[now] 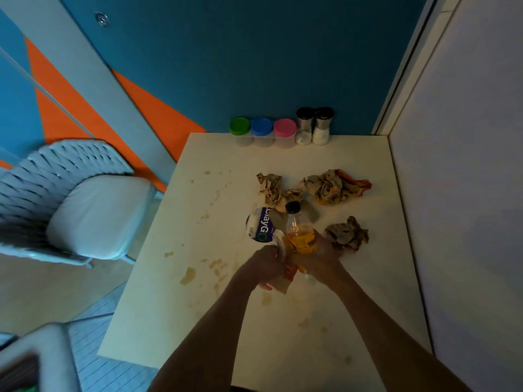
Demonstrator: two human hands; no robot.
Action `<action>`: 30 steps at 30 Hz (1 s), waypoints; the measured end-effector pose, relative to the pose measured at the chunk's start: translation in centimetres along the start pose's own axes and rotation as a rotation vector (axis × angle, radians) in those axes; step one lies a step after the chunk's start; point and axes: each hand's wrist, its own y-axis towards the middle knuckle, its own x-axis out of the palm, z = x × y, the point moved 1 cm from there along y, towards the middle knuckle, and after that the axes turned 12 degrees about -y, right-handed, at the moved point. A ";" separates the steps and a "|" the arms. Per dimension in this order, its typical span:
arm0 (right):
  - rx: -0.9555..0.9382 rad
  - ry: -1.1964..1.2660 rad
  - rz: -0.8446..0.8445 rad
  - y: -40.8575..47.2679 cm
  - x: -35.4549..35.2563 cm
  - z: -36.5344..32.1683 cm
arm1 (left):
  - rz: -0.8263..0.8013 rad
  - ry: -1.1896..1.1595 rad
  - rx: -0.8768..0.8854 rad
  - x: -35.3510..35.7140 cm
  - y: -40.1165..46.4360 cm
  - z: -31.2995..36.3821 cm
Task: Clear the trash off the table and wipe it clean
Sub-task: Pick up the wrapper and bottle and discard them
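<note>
Over the middle of the white table (283, 335), my left hand (266, 267) grips a white paper cup (261, 226) with purple lettering, together with a scrap of brown and red wrapper (285, 278). My right hand (319, 258) holds a plastic bottle (298, 233) of orange drink with a black cap, upright. Three crumpled wrappers lie beyond: one brown (270, 185), one larger with orange and red (334, 186), one brown (346, 233) just right of my right hand. Brownish spill stains (188, 275) dot the table's left and near parts.
Three small jars with green (240, 127), blue (261, 127) and pink (284, 128) lids and two shakers (314, 127) line the far table edge against the blue wall. A white wall (458, 222) borders the right side. A grey chair (93, 210) stands to the left.
</note>
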 end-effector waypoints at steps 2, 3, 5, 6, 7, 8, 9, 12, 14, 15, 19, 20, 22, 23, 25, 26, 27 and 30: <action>0.006 0.017 0.011 0.0 2.0 -0.5 | 0.130 0.037 0.069 -0.5 -0.6 -1.7; 0.023 0.054 0.031 0.0 2.9 -0.9 | 0.169 0.058 0.099 -0.9 -0.8 -2.5; 0.047 0.106 0.071 -0.2 4.7 -1.8 | 0.222 0.090 0.141 -1.9 -1.2 -4.2; 0.055 0.093 0.085 -0.3 5.8 -2.1 | 0.247 0.091 0.151 -2.9 -1.6 -5.4; 0.072 0.088 0.093 -0.4 6.7 -2.3 | 0.273 0.082 0.156 -3.7 -1.8 -6.4; 0.097 0.056 0.117 -0.6 7.9 -2.2 | 0.300 0.058 0.159 -4.8 -2.1 -7.7; 0.130 0.045 0.144 -0.6 8.7 -2.0 | 0.322 0.035 0.158 -5.8 -2.3 -8.8; 0.208 -0.055 0.207 -0.7 11.2 -1.4 | 0.376 0.015 0.147 -8.9 -3.1 -12.3; 0.228 -0.172 0.258 -0.9 12.7 -1.2 | 0.400 0.025 0.146 -10.9 -3.6 -14.8; 0.237 -0.239 0.290 -1.0 13.0 -0.9 | 0.414 0.035 0.149 -11.6 -3.8 -15.7; 0.241 -0.489 0.354 -1.3 13.6 -1.4 | 0.419 0.057 0.185 -13.3 -4.1 -17.4; 0.233 -0.530 0.370 -1.3 13.6 -1.5 | 0.409 0.056 0.196 -13.6 -4.1 -17.3; 0.220 -0.608 0.363 -0.9 13.3 -1.7 | 0.402 0.053 0.218 -13.8 -3.6 -16.6; 0.236 -0.641 0.344 -0.5 13.2 -1.7 | 0.391 0.054 0.225 -13.8 -3.2 -16.1; 0.252 -0.760 0.298 0.4 12.8 -1.8 | 0.376 0.048 0.228 -13.8 -2.3 -15.0; 0.255 -0.830 0.271 1.1 12.6 -1.8 | 0.367 0.051 0.225 -13.7 -1.7 -14.5; 0.256 -0.886 0.238 1.7 12.5 -1.8 | 0.361 0.062 0.224 -13.7 -1.1 -14.0; 0.270 -1.006 0.139 3.6 11.9 -2.0 | 0.344 0.102 0.221 -13.5 0.7 -12.6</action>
